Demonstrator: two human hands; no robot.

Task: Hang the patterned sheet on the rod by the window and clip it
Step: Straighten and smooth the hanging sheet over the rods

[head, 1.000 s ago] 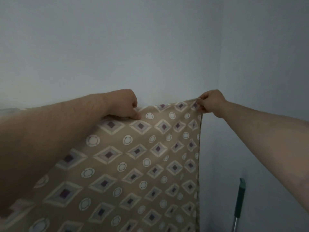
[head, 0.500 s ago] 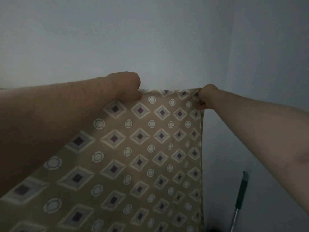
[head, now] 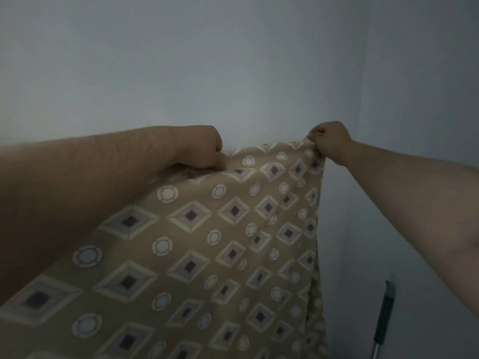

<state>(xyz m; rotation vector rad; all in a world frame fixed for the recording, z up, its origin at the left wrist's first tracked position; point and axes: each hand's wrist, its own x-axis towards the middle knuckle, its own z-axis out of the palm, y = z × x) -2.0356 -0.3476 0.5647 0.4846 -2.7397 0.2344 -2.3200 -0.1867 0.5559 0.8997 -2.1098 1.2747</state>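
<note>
A tan patterned sheet (head: pixel 233 255) with diamonds and circles hangs spread in front of me, held up by its top edge. My left hand (head: pixel 204 149) grips that edge left of centre, fingers curled over the cloth. The top right corner is pinched by my right hand (head: pixel 330 141), bunching the fabric there. Both arms are stretched up and forward toward a plain pale wall. No rod, window or clip is in view.
The pale wall (head: pixel 233 73) meets a side wall at a corner (head: pixel 363 99) on the right. A stick with a green handle (head: pixel 385 314) leans in the lower right, beside the sheet's hanging right edge.
Both hands have lifted the sheet's top edge higher against the wall. The right corner has bunched and the right side of the sheet now hangs with more folds.
</note>
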